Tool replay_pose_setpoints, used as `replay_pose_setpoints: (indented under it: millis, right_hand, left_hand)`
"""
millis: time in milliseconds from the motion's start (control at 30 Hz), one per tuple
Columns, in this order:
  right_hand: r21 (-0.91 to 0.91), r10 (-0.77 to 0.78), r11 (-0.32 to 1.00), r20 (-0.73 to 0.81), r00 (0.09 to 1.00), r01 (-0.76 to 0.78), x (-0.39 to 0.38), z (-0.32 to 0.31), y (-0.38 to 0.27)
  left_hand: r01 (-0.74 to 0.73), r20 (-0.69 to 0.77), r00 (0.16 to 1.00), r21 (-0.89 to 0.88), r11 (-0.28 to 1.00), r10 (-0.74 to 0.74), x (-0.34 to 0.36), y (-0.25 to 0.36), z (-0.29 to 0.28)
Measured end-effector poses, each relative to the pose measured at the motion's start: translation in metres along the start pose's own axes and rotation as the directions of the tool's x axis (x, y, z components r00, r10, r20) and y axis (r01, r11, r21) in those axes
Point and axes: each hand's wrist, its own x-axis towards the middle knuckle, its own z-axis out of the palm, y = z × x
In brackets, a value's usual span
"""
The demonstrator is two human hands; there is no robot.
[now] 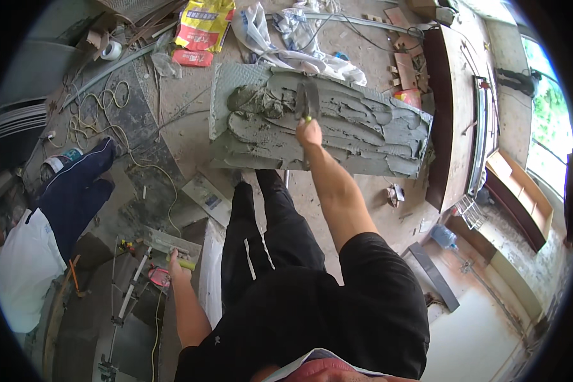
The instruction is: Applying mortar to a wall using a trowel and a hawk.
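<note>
My right hand (309,132) is closed round the handle of a trowel (309,99). Its blade rests on a layer of wet grey mortar (363,114), ridged with strokes, over a long tile or slab (218,83). A thicker mound of mortar (254,100) lies left of the blade. Down at my left side, away from the slab, my left hand (179,268) grips the yellow-green handle of a second, flat-bladed trowel (172,242). Part of that handle is hidden by my fingers.
To the left another person (32,261) bends near a bucket (63,160). A yellow cable (137,159) winds over the floor. Beyond the slab lie a yellow-red bag (204,25) and white plastic sacks (293,38). A long wooden cabinet (452,121) stands right; a water bottle (444,237) lies nearer.
</note>
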Motion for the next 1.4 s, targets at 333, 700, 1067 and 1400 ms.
replay_pose_setpoints:
  millis: [333, 700, 1067, 1400]
  right_hand:
    - [-0.027, -0.247, 0.965, 0.239, 0.939, 0.26, 0.05, -0.028, -0.045]
    - [0.487, 0.193, 0.789, 0.383, 0.903, -0.375, 0.057, -0.065, 0.047]
    - [0.326, -0.149, 0.939, 0.674, 0.724, -0.11, -0.049, 0.057, -0.071]
    - [-0.532, -0.656, 0.467, 0.327, 0.68, 0.706, 0.049, -0.024, -0.127]
  left_hand:
    - [-0.081, 0.004, 0.997, 0.066, 0.994, 0.081, -0.023, 0.031, 0.081]
    - [-0.056, -0.096, 0.994, -0.004, 0.998, 0.056, -0.029, 0.017, 0.057]
    - [-0.079, -0.092, 0.993, -0.039, 0.996, 0.075, -0.016, 0.005, 0.06]
    - [-0.055, -0.009, 0.998, 0.008, 0.998, 0.055, 0.0, -0.017, 0.02]
